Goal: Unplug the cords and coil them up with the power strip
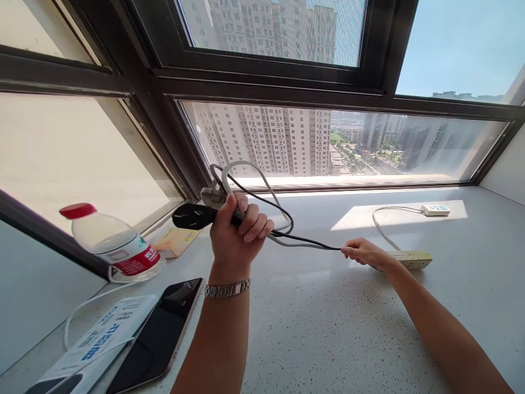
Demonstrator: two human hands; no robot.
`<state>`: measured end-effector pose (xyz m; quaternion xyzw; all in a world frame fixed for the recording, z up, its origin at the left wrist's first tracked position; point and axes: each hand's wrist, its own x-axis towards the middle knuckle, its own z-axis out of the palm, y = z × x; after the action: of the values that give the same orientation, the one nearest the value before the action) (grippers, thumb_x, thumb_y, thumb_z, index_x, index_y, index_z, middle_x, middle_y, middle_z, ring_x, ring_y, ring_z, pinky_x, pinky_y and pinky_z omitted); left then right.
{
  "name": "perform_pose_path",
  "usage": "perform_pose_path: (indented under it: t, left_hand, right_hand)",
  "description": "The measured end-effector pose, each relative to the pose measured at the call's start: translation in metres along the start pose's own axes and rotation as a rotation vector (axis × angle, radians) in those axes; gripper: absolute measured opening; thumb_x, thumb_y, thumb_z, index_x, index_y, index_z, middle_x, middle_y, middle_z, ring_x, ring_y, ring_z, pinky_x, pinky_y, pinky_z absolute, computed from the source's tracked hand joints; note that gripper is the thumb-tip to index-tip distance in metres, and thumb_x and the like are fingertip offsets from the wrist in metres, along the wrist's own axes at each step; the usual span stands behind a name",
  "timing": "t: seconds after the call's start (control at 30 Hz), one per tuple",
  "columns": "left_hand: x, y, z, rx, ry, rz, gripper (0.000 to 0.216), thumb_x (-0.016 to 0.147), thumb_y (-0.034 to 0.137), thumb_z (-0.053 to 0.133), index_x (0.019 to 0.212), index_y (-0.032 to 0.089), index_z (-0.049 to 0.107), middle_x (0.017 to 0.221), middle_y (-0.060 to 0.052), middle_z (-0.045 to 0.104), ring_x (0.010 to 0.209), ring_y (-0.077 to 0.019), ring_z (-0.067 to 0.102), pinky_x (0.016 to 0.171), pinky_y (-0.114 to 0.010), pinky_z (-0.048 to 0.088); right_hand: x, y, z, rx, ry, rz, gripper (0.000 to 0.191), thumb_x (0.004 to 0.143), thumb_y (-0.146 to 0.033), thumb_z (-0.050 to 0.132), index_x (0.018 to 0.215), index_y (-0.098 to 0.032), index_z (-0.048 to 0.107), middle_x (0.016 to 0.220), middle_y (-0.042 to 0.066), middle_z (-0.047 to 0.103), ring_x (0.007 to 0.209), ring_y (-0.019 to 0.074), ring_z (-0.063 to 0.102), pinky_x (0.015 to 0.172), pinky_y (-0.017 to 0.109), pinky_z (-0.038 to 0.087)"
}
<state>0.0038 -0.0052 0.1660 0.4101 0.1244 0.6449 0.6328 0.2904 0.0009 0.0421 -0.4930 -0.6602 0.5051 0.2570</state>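
Note:
My left hand [238,230], with a metal watch band [227,288] on its wrist, is closed around a black plug [192,216] and a grey plug [213,197]. From it a black cable [262,198] and a pale grey cable [266,183] loop up and run to the right. My right hand [365,253] pinches these cables between thumb and fingertips, holding the stretch between my hands nearly straight. Just behind my right hand, a pale power strip [416,259] lies on the white speckled sill [311,317]. Where the cables end past my right hand is hidden.
On the left stand a red-capped plastic bottle [112,238], a small yellowish packet [178,241], a dark-screened phone [164,328] and a white printed box [102,339]. A white adapter [435,210] with a lead lies at the back right. Dark window frames [279,90] border the sill.

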Motion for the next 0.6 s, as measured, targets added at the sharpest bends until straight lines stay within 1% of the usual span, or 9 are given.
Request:
perform_pose_path:
  t: [0.03,0.1,0.17,0.23,0.33,0.4,0.47,0.53,0.6]
  left_hand:
    - [0.001,-0.004,0.001,0.012,-0.019,-0.026,0.039,0.093,0.037,0.045,0.058,0.019,0.042,0.041,0.009,0.014,0.033,-0.0059,0.011,0.037,-0.017,0.024]
    - [0.001,-0.014,0.001,0.028,-0.094,-0.107,0.039,0.089,0.036,0.049,0.056,0.019,0.040,0.041,0.009,0.014,0.033,-0.0055,0.010,0.036,-0.016,0.023]
    - [0.002,-0.022,0.001,0.036,-0.208,-0.221,0.038,0.083,0.035,0.056,0.055,0.019,0.037,0.039,0.010,0.013,0.033,-0.0049,0.009,0.034,-0.016,0.022]
    - [0.000,-0.029,0.002,0.043,-0.318,-0.352,0.039,0.077,0.036,0.062,0.053,0.019,0.035,0.039,0.010,0.014,0.032,-0.0042,0.009,0.033,-0.015,0.021]
    - [-0.005,-0.036,0.009,0.061,-0.415,-0.539,0.042,0.073,0.039,0.065,0.053,0.019,0.034,0.038,0.010,0.015,0.031,-0.0036,0.010,0.032,-0.015,0.018]
    - [-0.011,-0.043,0.018,0.070,-0.490,-0.654,0.043,0.072,0.042,0.065,0.053,0.019,0.034,0.036,0.010,0.016,0.030,-0.0033,0.010,0.032,-0.015,0.017]
    - [-0.020,-0.051,0.029,0.075,-0.587,-0.765,0.044,0.069,0.045,0.067,0.053,0.020,0.035,0.035,0.010,0.017,0.030,-0.0032,0.010,0.032,-0.016,0.015]
    - [-0.031,-0.061,0.042,0.081,-0.691,-0.884,0.045,0.066,0.047,0.069,0.052,0.020,0.036,0.035,0.009,0.020,0.030,-0.0030,0.011,0.032,-0.017,0.013]
    - [-0.041,-0.069,0.052,0.091,-0.764,-0.983,0.046,0.064,0.047,0.071,0.051,0.020,0.036,0.036,0.009,0.022,0.032,-0.0027,0.012,0.033,-0.018,0.010]
  right_hand:
    - [0.002,0.004,-0.001,-0.022,-0.015,0.021,0.054,0.075,-0.069,0.060,0.074,-0.014,0.057,0.054,-0.007,0.036,0.045,0.0050,0.027,0.043,0.021,0.021]
    - [0.003,0.009,-0.002,-0.083,-0.041,0.058,0.055,0.073,-0.067,0.063,0.085,-0.014,0.062,0.062,-0.002,0.050,0.052,0.0089,0.044,0.049,0.022,0.034]
    - [-0.001,0.004,0.001,-0.121,0.024,0.024,0.060,0.071,-0.064,0.068,0.106,-0.016,0.062,0.090,0.009,0.063,0.079,0.0193,0.060,0.067,0.031,0.047]
    - [-0.009,-0.010,0.007,-0.127,0.240,-0.120,0.072,0.070,-0.060,0.071,0.127,-0.021,0.052,0.125,0.015,0.055,0.113,0.0286,0.053,0.089,0.043,0.045]
    - [-0.023,-0.038,0.019,-0.136,0.618,-0.409,0.089,0.069,-0.055,0.075,0.142,-0.027,0.034,0.149,0.012,0.030,0.137,0.0313,0.028,0.109,0.052,0.027]
    - [-0.030,-0.053,0.025,-0.087,0.711,-0.506,0.097,0.068,-0.053,0.077,0.146,-0.028,0.026,0.153,0.010,0.022,0.140,0.0312,0.020,0.112,0.054,0.021]
    - [-0.031,-0.060,0.028,0.034,0.695,-0.516,0.102,0.066,-0.051,0.079,0.148,-0.029,0.023,0.154,0.010,0.021,0.139,0.0321,0.024,0.112,0.055,0.023]
    - [-0.029,-0.060,0.027,0.222,0.655,-0.483,0.096,0.065,-0.048,0.081,0.144,-0.028,0.030,0.149,0.011,0.033,0.131,0.0323,0.038,0.106,0.053,0.034]
    - [-0.024,-0.056,0.023,0.438,0.582,-0.439,0.075,0.066,-0.046,0.079,0.131,-0.026,0.048,0.132,0.011,0.053,0.113,0.0291,0.056,0.092,0.046,0.047]
